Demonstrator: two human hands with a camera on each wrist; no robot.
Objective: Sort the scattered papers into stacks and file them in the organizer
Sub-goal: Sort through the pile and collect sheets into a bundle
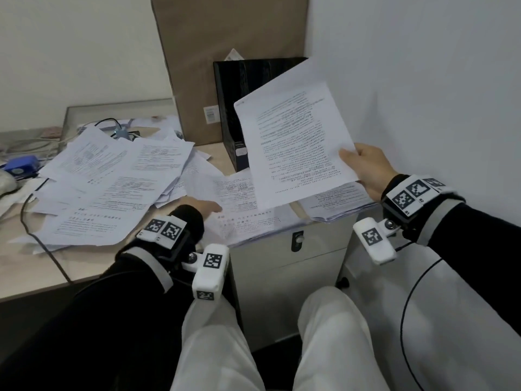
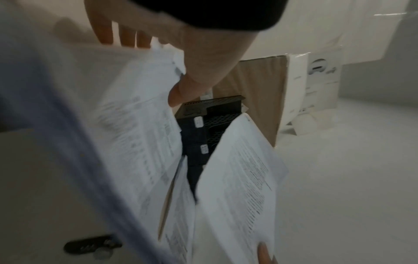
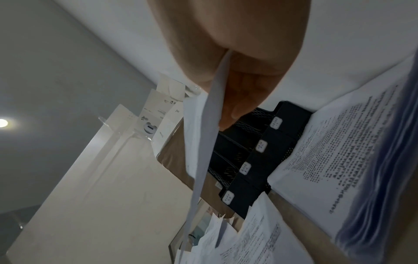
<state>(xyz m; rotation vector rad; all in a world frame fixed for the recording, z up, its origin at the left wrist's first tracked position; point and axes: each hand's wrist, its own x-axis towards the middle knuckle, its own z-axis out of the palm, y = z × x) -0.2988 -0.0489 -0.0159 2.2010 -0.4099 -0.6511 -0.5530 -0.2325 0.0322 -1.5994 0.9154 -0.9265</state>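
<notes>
Head view: right hand (image 1: 366, 170) pinches 1 sheet (image 1: 296, 136) by its corner, raised before the black organizer (image 1: 228, 108). Left hand (image 1: 203, 208) lies flat, fingers straight, on papers (image 1: 112, 176) scattered across the bench (image 1: 33, 266).

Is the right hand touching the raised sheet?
Touching. The head view shows the right hand pinching the raised sheet at its lower right corner; the right wrist view shows the paper's edge clamped between thumb and fingers.
</notes>
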